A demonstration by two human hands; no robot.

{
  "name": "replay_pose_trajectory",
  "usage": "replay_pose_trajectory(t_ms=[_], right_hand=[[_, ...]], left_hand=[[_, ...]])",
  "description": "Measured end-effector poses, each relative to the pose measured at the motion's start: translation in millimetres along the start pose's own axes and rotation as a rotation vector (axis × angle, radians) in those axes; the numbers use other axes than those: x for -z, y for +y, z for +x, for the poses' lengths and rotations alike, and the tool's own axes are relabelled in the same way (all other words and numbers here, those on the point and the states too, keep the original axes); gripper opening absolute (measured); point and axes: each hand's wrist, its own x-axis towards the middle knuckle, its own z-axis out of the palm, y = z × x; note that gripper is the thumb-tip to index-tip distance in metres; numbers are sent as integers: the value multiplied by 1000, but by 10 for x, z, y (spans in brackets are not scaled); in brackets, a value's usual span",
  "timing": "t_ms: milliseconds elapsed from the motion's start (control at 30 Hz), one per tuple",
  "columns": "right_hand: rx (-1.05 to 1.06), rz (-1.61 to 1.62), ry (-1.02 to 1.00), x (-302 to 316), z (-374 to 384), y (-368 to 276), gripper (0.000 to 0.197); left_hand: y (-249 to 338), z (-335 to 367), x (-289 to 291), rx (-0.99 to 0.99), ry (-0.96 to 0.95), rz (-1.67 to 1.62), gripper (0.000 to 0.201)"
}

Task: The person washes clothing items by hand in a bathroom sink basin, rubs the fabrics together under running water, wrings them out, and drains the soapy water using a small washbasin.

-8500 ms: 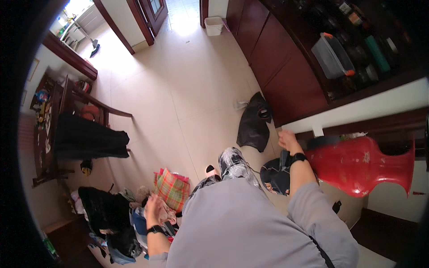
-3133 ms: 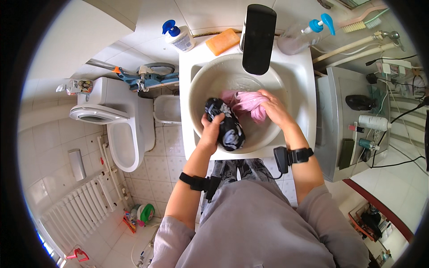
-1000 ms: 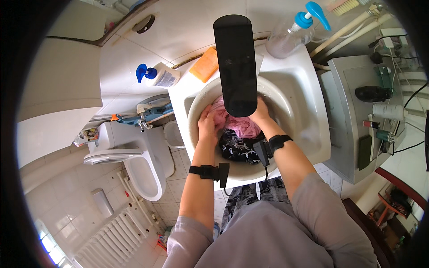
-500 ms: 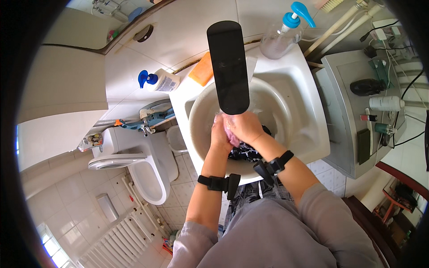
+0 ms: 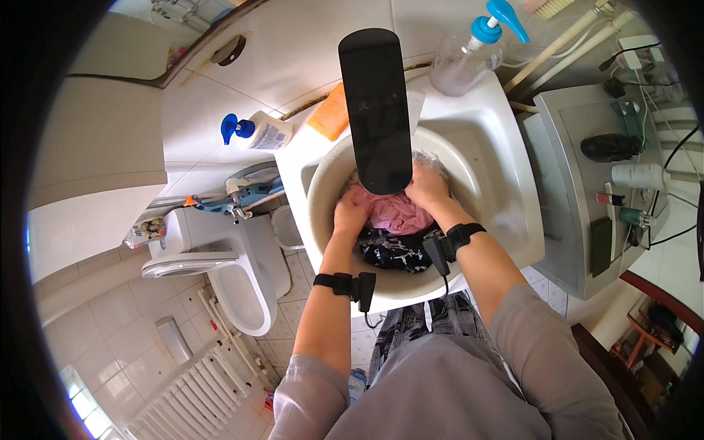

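Observation:
A round pale basin [image 5: 320,192] sits in the white sink and holds wet laundry. My left hand [image 5: 352,210] is curled on the left side of a crumpled pink cloth [image 5: 400,215]. At the cloth's upper right, my right hand [image 5: 427,186] is closed on it, some of its fingers hidden behind a dark panel. Nearer me in the basin lies a black cloth with a white pattern [image 5: 396,253]. Whitish foam or water [image 5: 433,163] shows beyond the right hand.
A black rounded panel [image 5: 375,110] covers part of the basin. On the sink [image 5: 506,169] stand an orange block [image 5: 330,112] and a clear pump bottle [image 5: 463,70]. A white pump bottle [image 5: 268,132] is at the left; a grey cabinet [image 5: 561,198] adjoins the right.
My hands, formerly together around the bunched pink cloth, have moved apart. The cloth now lies spread lower in the basin, and more of the black cloth shows.

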Motion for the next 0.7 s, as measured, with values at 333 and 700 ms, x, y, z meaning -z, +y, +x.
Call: replay_pose_trajectory(t_ms=[333, 700], right_hand=[[624, 401, -42, 233, -883, -1014, 22], [48, 524, -86, 184, -103, -286, 33]], left_hand=[[733, -523, 30, 35, -549, -1708, 53], [611, -293, -106, 2, 212, -774, 26]])
